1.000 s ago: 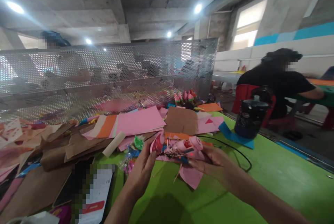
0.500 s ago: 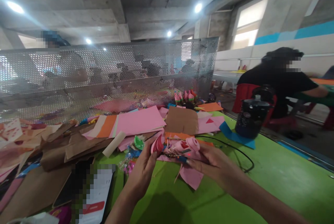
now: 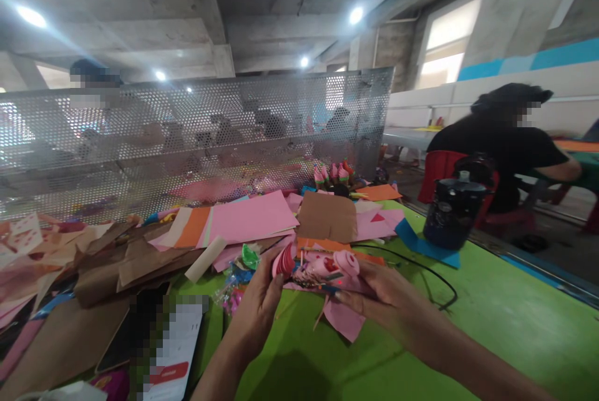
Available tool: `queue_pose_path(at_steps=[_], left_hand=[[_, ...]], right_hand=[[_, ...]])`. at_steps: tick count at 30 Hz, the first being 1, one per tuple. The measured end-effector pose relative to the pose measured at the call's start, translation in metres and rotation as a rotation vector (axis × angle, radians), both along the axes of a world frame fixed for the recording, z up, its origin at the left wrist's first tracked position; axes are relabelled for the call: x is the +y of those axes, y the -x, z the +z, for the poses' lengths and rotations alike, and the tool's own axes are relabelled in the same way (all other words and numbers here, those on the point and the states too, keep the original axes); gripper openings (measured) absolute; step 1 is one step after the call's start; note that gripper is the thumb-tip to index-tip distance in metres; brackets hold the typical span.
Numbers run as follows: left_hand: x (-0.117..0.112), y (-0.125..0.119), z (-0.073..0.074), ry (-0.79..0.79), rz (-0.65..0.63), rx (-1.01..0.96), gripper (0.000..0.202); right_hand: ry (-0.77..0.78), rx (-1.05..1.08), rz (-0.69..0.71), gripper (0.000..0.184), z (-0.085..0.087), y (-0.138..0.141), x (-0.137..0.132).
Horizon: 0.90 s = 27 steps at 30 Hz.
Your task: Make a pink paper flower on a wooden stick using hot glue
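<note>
My left hand (image 3: 257,307) pinches a small pink and red paper roll (image 3: 284,260) at its fingertips, above the green table (image 3: 491,320). My right hand (image 3: 384,292) is closed round a pink glue gun (image 3: 330,267) with a small red light, its nozzle pointing left at the paper roll. A black cord (image 3: 421,270) runs from the gun across the table to the right. A pink paper scrap (image 3: 344,320) lies under my right hand.
Pink, orange and brown paper sheets (image 3: 253,217) are heaped at the back and left. A black jug (image 3: 452,211) stands at the right edge on blue paper. A perforated metal screen (image 3: 196,139) backs the table. A person in black (image 3: 510,139) sits at right. A phone (image 3: 159,338) lies near left.
Both hands have stayed together over the table; the glue gun has tilted slightly and shifted a little toward the paper roll.
</note>
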State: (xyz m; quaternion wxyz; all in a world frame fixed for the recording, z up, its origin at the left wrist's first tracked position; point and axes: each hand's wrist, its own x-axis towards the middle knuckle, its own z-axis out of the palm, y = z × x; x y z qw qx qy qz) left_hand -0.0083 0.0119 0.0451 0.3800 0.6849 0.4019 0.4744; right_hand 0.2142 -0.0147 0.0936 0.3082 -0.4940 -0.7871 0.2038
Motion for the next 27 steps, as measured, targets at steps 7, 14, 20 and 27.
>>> queue_pose_path(at_steps=[7, 14, 20, 27], left_hand=[[0.0025, 0.0005, -0.0014, 0.010, -0.025, -0.018, 0.043], [0.0039, 0.0009, -0.0036, 0.030, -0.021, -0.021, 0.042], [0.0021, 0.0005, -0.0032, 0.001, -0.029, -0.030, 0.043], [0.0040, 0.0010, -0.0059, 0.011, -0.020, -0.025, 0.045]], right_hand=[[0.009, 0.001, -0.019, 0.014, -0.0028, -0.0032, 0.0008], [0.007, 0.015, -0.035, 0.016, -0.0022, -0.0039, 0.0027], [0.029, 0.007, -0.018, 0.014, -0.0035, -0.0044, 0.0004], [0.036, 0.017, -0.010, 0.017, -0.0052, -0.0052, -0.0006]])
